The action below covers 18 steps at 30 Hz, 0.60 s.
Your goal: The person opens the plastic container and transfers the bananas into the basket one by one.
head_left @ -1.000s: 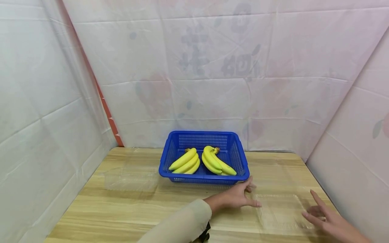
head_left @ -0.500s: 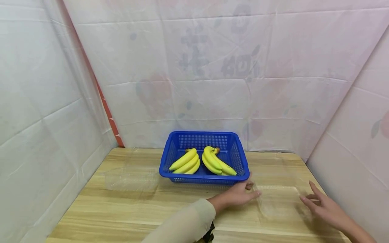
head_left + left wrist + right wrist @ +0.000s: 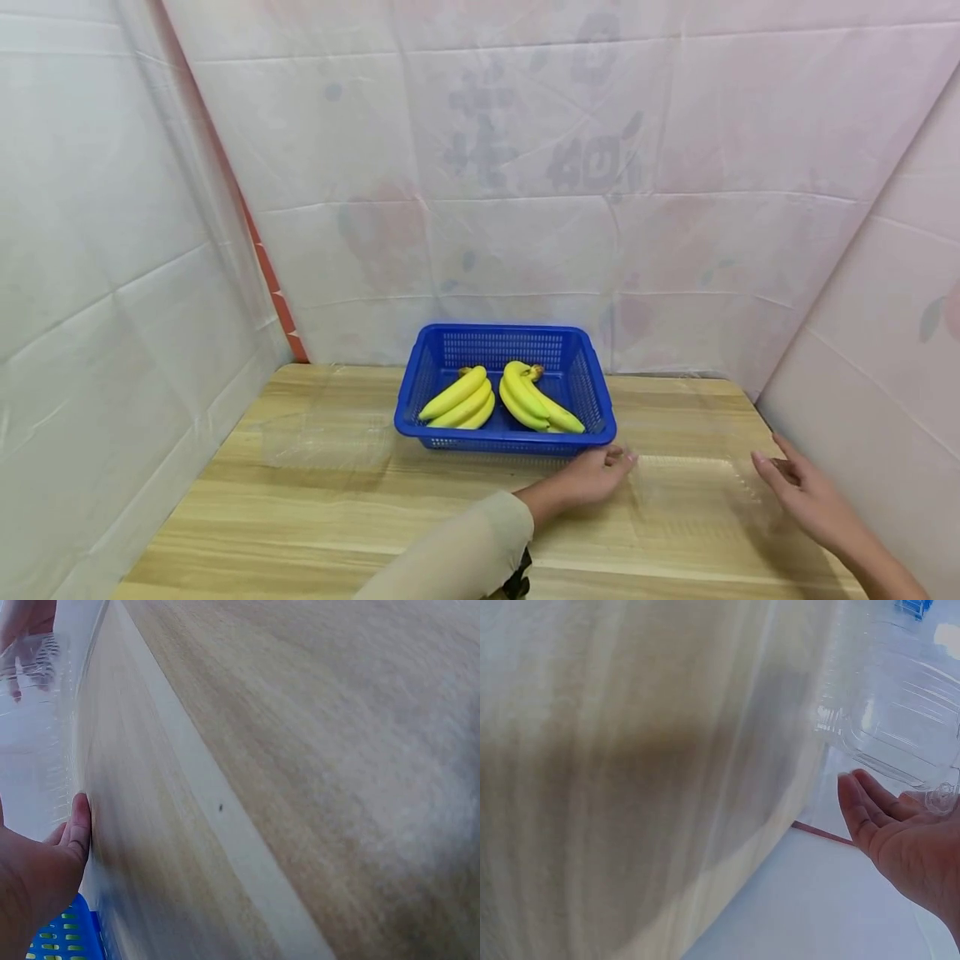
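Note:
A clear plastic hinged container (image 3: 686, 492) lies on the table's right side, between my hands. Its outline is faint against the wood. My left hand (image 3: 596, 477) is at its left side, by the blue basket's front right corner. In the left wrist view the thumb (image 3: 80, 817) lies straight along the container's edge. My right hand (image 3: 813, 500) is by the container's right side, fingers loosely bent. The right wrist view shows fingers (image 3: 862, 799) close beside the plastic container (image 3: 900, 712); contact is hard to tell.
A blue basket (image 3: 504, 437) at the back middle holds two bunches of bananas (image 3: 459, 402). Another clear plastic container (image 3: 326, 442) lies to its left. Sheeted walls (image 3: 525, 250) enclose the wooden table (image 3: 315, 533) at the back and sides.
The right-hand container has shifted slightly away from me. Both hands have moved a little farther back, and my left thumb has come closer to its fingers. The basket and bananas stay put.

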Tool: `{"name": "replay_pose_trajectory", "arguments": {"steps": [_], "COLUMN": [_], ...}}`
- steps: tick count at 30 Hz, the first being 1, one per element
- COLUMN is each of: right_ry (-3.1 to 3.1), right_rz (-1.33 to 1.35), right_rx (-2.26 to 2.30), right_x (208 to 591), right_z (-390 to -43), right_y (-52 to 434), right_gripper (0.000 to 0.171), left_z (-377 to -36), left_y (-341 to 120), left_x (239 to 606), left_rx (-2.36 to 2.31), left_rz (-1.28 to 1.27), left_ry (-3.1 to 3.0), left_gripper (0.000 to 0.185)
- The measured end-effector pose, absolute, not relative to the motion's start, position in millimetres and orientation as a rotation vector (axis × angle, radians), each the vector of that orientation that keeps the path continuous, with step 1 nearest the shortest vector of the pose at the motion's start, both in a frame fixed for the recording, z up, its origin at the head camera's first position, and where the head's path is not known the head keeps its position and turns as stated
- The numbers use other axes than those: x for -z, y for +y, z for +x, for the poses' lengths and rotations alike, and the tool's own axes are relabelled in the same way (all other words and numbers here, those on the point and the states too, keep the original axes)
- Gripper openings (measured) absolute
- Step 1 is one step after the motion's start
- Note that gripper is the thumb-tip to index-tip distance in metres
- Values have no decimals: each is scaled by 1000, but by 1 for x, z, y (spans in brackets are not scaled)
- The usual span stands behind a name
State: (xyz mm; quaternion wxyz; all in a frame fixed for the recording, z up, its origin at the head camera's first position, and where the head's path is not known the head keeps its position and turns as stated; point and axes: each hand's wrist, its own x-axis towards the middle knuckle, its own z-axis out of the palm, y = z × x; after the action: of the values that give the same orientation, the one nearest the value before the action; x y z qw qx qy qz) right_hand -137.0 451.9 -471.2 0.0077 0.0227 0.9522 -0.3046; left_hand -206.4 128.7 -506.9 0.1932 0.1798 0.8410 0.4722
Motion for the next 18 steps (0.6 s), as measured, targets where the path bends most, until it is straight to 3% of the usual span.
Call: {"name": "replay_pose_trajectory", "arguments": {"steps": [18], "right_ry": [3079], "right_rz": [270], "right_rx": [925], "right_x": [436], "right_z": [-127], "right_y": [448], "right_gripper": [81], "left_z": [-202], "left_y": [128], "left_x": [500], "left_rx": [-1354], "left_rz": [486], "left_ry": [2374], "left_gripper": [61]}}
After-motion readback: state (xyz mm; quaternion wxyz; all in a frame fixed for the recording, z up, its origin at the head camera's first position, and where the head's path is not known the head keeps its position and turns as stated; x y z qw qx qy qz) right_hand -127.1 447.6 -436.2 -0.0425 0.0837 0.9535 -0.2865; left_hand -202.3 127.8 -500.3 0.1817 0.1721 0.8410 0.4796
